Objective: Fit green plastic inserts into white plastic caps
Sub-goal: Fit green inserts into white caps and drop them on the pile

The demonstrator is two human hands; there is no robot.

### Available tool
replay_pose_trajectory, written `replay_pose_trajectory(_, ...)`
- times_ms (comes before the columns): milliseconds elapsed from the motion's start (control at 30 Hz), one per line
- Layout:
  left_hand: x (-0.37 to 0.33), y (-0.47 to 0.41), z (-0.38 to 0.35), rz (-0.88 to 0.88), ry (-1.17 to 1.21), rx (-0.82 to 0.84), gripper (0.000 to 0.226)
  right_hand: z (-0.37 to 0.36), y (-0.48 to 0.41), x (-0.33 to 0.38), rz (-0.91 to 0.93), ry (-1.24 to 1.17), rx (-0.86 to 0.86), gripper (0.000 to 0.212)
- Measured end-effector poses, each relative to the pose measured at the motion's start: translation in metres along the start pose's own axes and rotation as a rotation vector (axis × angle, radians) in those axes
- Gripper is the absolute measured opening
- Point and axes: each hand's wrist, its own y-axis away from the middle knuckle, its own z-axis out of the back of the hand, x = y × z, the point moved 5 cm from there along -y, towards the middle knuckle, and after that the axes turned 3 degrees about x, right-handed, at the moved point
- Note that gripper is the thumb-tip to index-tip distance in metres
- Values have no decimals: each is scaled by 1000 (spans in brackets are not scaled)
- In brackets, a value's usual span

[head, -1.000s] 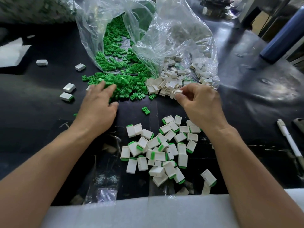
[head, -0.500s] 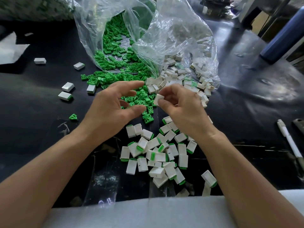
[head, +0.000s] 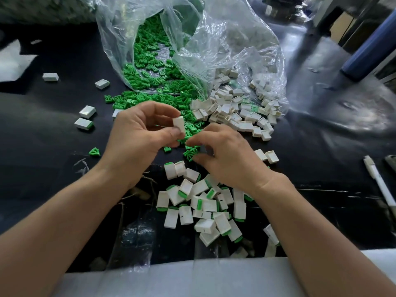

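**Left hand** point(head: 139, 133): one white cap point(head: 179, 125) is pinched between thumb and forefinger and held up above the table. No green is seen in it.

**Right hand** point(head: 227, 155): the fingers are curled down among loose green inserts point(head: 189, 154), just beside the left hand. Whether an insert is already gripped cannot be told.

**Step in hand (judged):** an insert is being fetched for the held cap, and the fitting is not yet done.

**Finished pile** point(head: 203, 202): white caps with green showing at one end are heaped on the near side of the hands. These are judged complete.

**Empty caps** point(head: 231, 112): these are spilled from the clear plastic bag point(head: 235, 43), beyond the right hand, and more are seen inside.

**Insert stock** point(head: 150, 67): a large quantity is held in the bag and spilled at its mouth.

**Balance (judged):** far more is left than done.

**Strays:** scattered caps point(head: 86, 112) and a lone insert point(head: 94, 152) lie on the black table point(head: 42, 159) at left. A white pen point(head: 379, 181) lies at right.
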Motion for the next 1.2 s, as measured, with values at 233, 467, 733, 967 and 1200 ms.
replay_pose_trajectory(233, 5, 3, -7, 68, 113, 69, 27, 1, -1, -4, -73, 46, 27, 17)
replay_pose_trajectory(467, 3, 4, -7, 76, 118, 44, 28, 1, -1, -11, -162, -49, 39, 23)
replay_pose_trajectory(733, 2, 6, -12, 129, 163, 124, 27, 25, 5, -15, -147, -263, -263, 24)
replay_pose_trajectory(967, 5, 6, -14, 155, 138, 127, 18, 31, 10, -12, -111, -511, -322, 18)
replay_pose_trajectory(1200, 7, 7, -15, 162, 125, 148, 23, 30, 12, -6, -47, -573, -329, 18)
